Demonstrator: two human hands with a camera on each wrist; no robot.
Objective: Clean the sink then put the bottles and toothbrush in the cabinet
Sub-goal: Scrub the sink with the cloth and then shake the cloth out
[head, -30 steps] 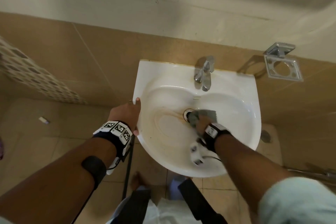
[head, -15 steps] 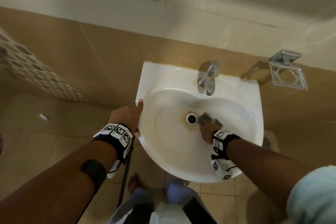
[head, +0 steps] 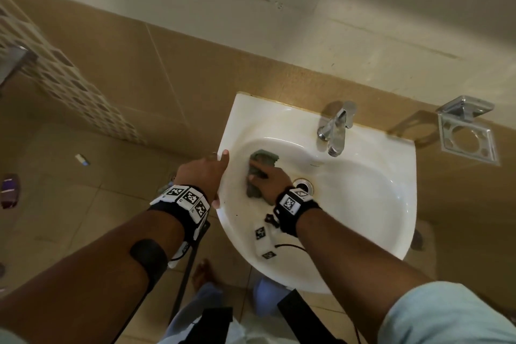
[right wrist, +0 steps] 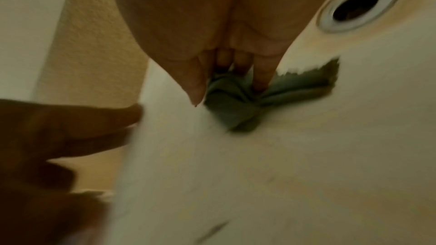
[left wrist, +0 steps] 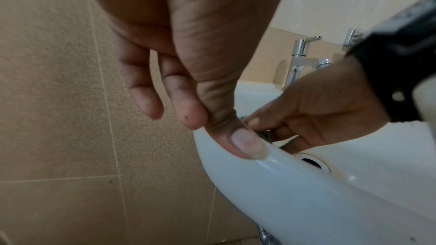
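The white sink (head: 391, 181) is fixed to a tan tiled wall. My left hand (head: 203, 173) rests on its left rim (left wrist: 295, 183). The left thumb lies on top, while the other fingers (left wrist: 188, 115) hang loosely outside. My right hand (head: 269, 179) is inside the basin, left of the drain (head: 303, 185). It holds a bunched grey-green cloth (head: 264, 158) against the left inner wall. In the right wrist view its fingertips dig into the folds of the cloth (right wrist: 226, 111), with the thumb at its edge. No bottles, toothbrush or cabinet are in view.
A chrome tap (head: 336, 128) stands at the back of the sink. On the wall to the right hangs a chrome holder (head: 467, 134). A small white item (head: 82, 160) and a purple object (head: 9, 190) lie on the floor at left. My bare foot (head: 202, 274) is under the sink.
My right hand has carried the cloth from the right of the drain across to the basin's left wall. The left hand has stayed on the rim.
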